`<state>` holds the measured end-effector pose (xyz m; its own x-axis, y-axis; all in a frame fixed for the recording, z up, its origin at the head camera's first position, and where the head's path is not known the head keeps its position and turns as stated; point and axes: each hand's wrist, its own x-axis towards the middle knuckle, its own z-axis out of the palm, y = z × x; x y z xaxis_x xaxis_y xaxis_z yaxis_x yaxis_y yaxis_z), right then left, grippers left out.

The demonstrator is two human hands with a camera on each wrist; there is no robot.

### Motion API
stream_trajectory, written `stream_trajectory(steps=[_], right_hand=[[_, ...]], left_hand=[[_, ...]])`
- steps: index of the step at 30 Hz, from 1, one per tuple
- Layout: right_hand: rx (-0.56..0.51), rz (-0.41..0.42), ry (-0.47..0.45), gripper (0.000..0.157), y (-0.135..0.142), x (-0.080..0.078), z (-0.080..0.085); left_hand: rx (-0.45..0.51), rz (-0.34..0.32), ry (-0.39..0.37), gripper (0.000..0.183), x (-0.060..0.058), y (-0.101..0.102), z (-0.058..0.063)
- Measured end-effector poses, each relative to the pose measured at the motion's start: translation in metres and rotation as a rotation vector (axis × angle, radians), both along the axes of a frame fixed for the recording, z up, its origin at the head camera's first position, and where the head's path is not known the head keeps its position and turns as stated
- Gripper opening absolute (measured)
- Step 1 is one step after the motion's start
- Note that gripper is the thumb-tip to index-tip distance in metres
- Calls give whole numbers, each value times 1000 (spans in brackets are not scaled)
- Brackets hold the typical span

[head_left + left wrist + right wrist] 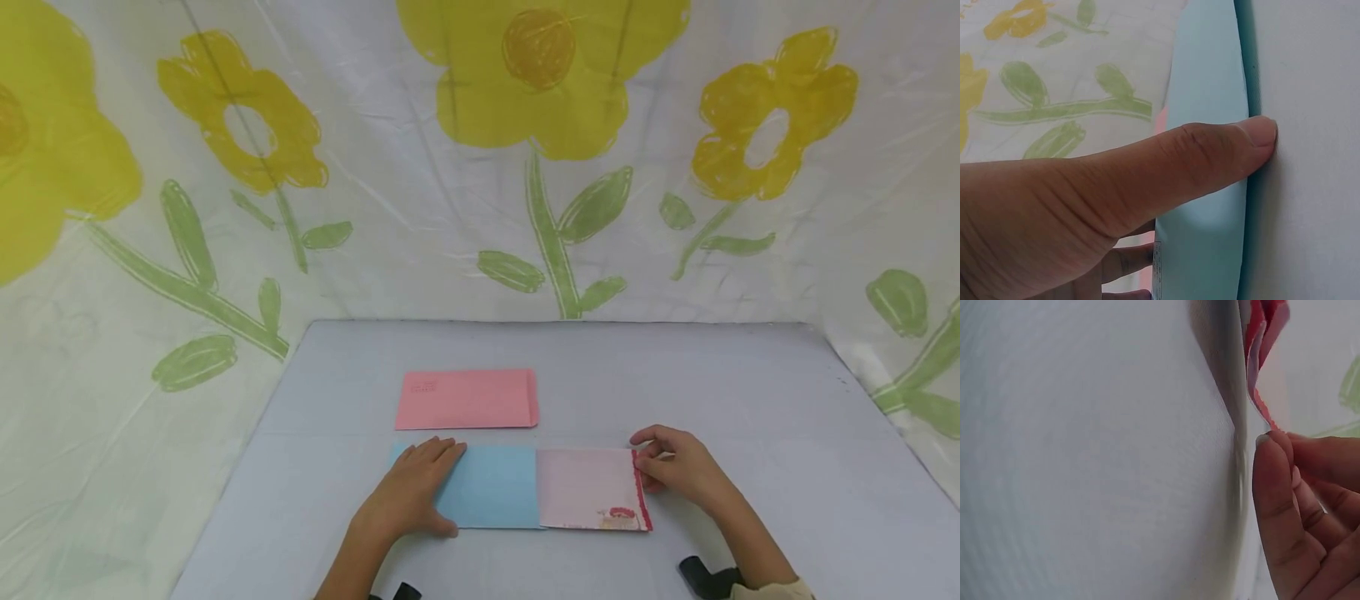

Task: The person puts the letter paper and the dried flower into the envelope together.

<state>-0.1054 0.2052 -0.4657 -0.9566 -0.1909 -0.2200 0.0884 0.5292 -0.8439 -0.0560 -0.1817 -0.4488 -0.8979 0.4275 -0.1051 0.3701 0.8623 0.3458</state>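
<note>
A light blue envelope (495,487) lies flat, with a pale pink card (585,483) reaching out from its right end. Red scalloped trim runs down the card's right edge, and a small printed picture sits near its lower right corner. My left hand (422,487) rests spread across the envelope's left part, its straight thumb (1204,147) crossing the lower edge. At the card's far right, my right hand (678,467) pinches the red edge between thumb (1275,506) and index finger, near the upper corner.
Behind the blue envelope lies a pink envelope (465,400) with small print at its upper left. The pale table (600,350) backs onto a white sheet (390,208) painted with yellow flowers. Black straps and camera parts (705,577) are on both wrists.
</note>
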Motion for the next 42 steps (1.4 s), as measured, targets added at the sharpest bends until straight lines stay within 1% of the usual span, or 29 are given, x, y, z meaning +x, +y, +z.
stream_trajectory(steps=[7,14,22,28,36,41,42], right_hand=[[-13,2,-12,25,-2,1,0],[-25,-9,5,25,-4,2,2],[-56,-17,-26,22,-4,3,0],[-67,12,-37,23,-4,4,-3],[-154,75,-45,32,-4,6,-1],[-177,87,-68,33,-4,6,-1],[-181,89,-70,32,-5,7,2]], left_hand=[[3,-1,4,102,0,0,1],[-1,2,0,102,0,0,-1],[1,-4,14,102,0,0,-1],[-1,-8,20,102,1,0,0],[10,-6,11,101,2,0,2],[11,-4,11,101,2,0,2],[12,-4,13,101,2,0,2]])
